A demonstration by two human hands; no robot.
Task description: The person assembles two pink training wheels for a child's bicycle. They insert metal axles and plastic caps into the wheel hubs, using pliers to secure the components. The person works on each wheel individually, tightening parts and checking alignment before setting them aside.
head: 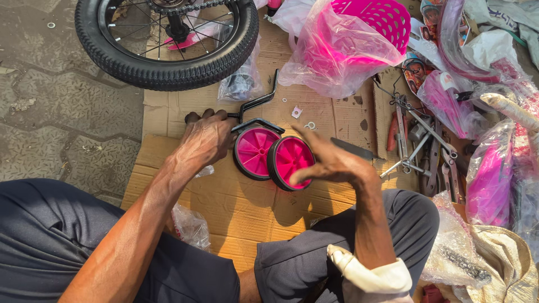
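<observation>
Fingers (197, 119) of the left hand (205, 140): curled tight around a black bracket arm (257, 103). Right hand (331, 163): fingers spread loosely, flat against the rim of the nearer pink training wheel (292, 161), gripping nothing.
Item: two pink training wheels, second one (254, 150) just beside the first, both upright on edge on flattened cardboard (247, 207).
Orientation: bracket's long axis runs away from the person, up-right toward the bicycle wheel (167, 42); wheel axles lie roughly left-right.
Step, judged: fitting wheel to bracket, possibly aligning the axle; next calls for a steady bracket.
Nearby: washers (310, 125), wrenches (418, 147), pink basket (359, 33).
</observation>
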